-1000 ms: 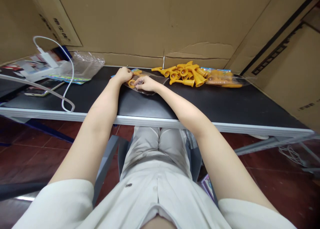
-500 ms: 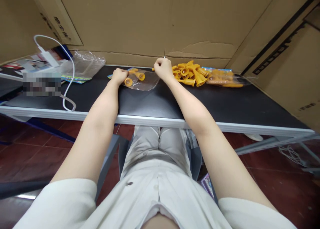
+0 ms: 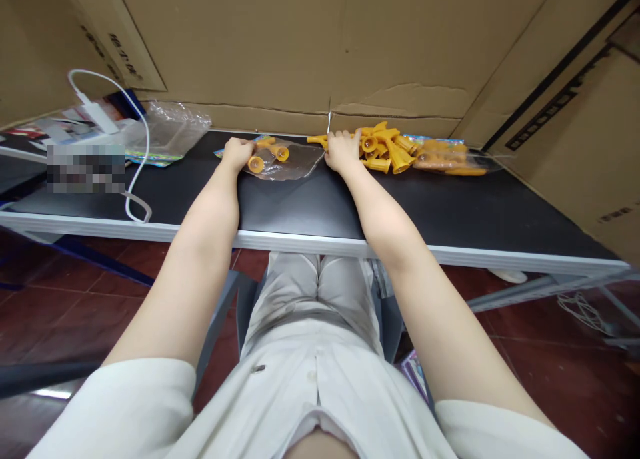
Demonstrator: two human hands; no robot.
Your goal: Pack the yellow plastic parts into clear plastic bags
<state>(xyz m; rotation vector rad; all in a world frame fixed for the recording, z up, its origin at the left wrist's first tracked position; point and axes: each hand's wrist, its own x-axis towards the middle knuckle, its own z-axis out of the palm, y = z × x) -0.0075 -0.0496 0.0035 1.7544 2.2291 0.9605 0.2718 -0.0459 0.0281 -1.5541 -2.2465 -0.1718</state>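
Note:
My left hand is closed on the left end of a clear plastic bag lying on the black tabletop. Inside the bag are yellow horn-shaped plastic pieces, their round flared ends facing me. To the right, my right hand rests over the left side of a heap of similar yellow horns, fingers apart and reaching down. One thin yellow stem sticks out left of those fingers. The palm hides what lies right beneath it.
A filled bag of yellow pieces lies right of the heap. At left are clear plastic packaging, a white cable and a blurred-out item. Cardboard walls stand behind, close to the table's back edge.
My right hand has come down and slightly right onto the heap, and its fingers have spread from a closed shape. My left hand stays on the bag, almost unmoved.

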